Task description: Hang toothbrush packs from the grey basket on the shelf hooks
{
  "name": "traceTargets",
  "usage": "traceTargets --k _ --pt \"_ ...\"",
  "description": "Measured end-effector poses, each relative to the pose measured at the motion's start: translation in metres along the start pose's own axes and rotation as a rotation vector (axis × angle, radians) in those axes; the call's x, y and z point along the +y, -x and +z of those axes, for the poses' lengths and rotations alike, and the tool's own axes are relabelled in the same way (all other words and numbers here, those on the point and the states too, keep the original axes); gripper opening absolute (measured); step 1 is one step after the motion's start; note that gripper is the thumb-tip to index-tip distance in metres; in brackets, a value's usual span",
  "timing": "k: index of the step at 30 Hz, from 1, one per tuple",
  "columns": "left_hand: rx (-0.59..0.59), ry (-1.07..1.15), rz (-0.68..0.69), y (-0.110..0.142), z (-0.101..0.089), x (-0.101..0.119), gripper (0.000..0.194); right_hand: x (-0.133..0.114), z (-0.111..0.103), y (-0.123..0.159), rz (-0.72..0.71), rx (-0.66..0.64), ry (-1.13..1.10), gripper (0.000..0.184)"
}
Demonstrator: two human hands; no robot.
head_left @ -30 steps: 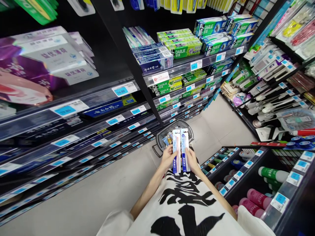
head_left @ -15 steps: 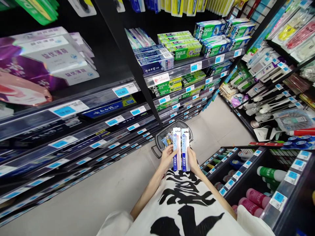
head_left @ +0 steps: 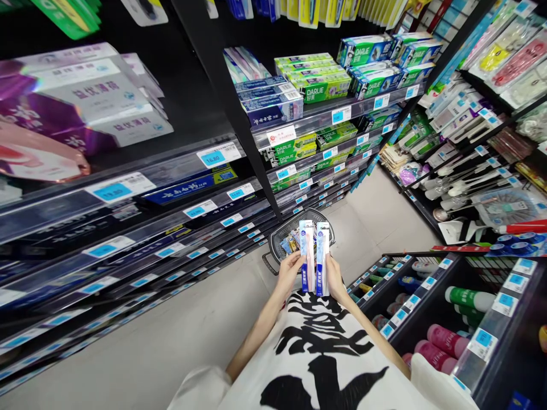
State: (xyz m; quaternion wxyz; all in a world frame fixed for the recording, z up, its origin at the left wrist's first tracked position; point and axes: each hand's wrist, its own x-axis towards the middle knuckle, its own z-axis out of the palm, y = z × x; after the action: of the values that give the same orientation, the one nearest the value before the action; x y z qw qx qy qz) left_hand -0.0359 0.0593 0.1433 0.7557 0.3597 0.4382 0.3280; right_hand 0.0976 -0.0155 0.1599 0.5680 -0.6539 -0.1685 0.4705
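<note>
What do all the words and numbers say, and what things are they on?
"DARLIE 好来": green toothpaste boxes, upper shelf.
"DARLIE": blue-and-green toothpaste boxes beside them.
"DARLIE 好来": green-and-yellow toothpaste boxes, one shelf lower.
"益优薄荷": white-and-purple boxes.
"16.80": price tag below those.
Too small or blurred to read surely: held toothbrush packs, pink bottles, other price tags.

**Stocked shelves in a shop aisle**

Centre: yellow-green DARLIE boxes sit beside blue-and-green DARLIE boxes on a dark shelf. Left: purple-and-white boxes, stacked. Blue-and-white price labels line the shelf edges. Lower right: pink bottles near a green-and-white bottle. Upper right: packaged goods. Below: grey floor.
</note>
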Motion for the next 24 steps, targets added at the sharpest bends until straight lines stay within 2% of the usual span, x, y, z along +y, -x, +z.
traceTargets --k 7,15,19,24 --pt "0.004 0.003 0.003 0.001 -0.004 0.005 0.039 0.005 0.004 -0.003 -0.071 -0.018 0.004 0.054" --pt "0.035 0.063 -0.036 -0.001 -0.004 0.008 0.038 -0.001 0.006 -0.003 0.003 0.014 -0.011 0.058" --pt "0.033 0.084 -0.013 -0.004 -0.003 0.010 0.040 -0.004 0.005 -0.006 0.006 0.002 0.021 0.058" --pt "0.044 0.035 -0.002 -0.006 -0.002 0.010 0.044 -0.011 0.007 -0.017 -0.098 -0.033 0.067 0.052"
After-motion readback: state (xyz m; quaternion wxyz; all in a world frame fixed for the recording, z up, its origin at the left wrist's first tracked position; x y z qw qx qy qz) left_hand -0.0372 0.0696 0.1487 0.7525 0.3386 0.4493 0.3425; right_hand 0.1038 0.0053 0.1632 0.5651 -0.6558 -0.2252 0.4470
